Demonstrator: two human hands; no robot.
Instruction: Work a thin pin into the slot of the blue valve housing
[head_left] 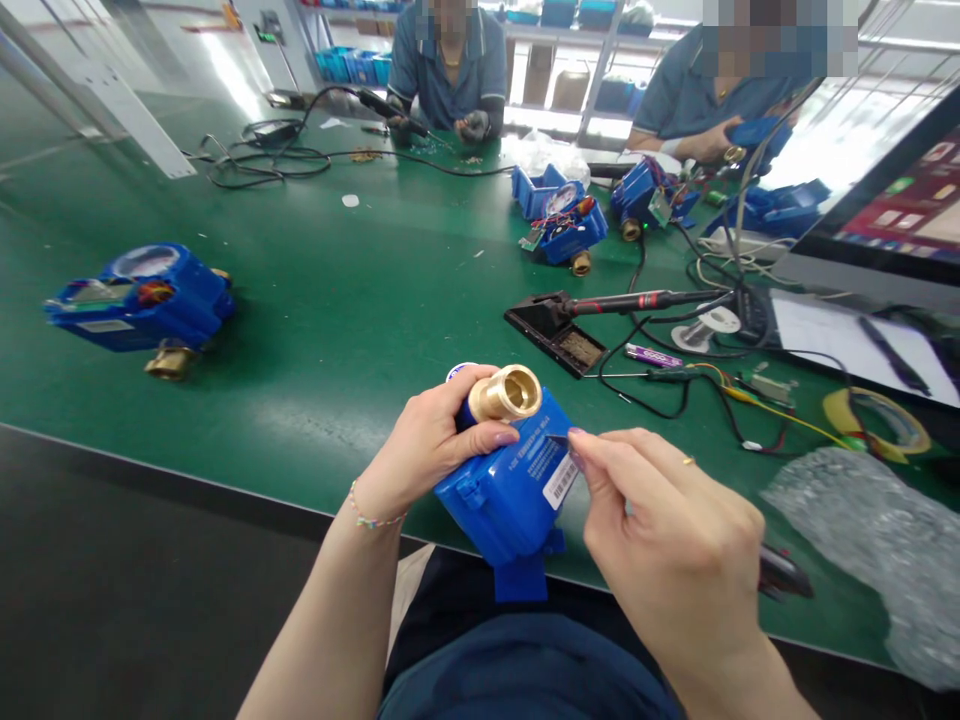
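My left hand [424, 445] grips a blue plastic water-meter body [510, 495] with a brass threaded fitting [508, 393] pointing up, held just over the near edge of the green table [337, 300]. My right hand [667, 530] is closed in a pinch, with thumb and forefinger tips at a white barcode label [561, 483] on the meter's side. What the pinch holds is too small to name. A dark pen-like tool [784, 575] sticks out behind my right hand.
Another blue meter [142, 300] lies at left. A soldering iron [630, 301] rests in its black stand [555, 330], amid wires, a tape roll [874, 420] and bubble wrap [877, 530]. A monitor [900, 200] stands at right. Two people work across the table.
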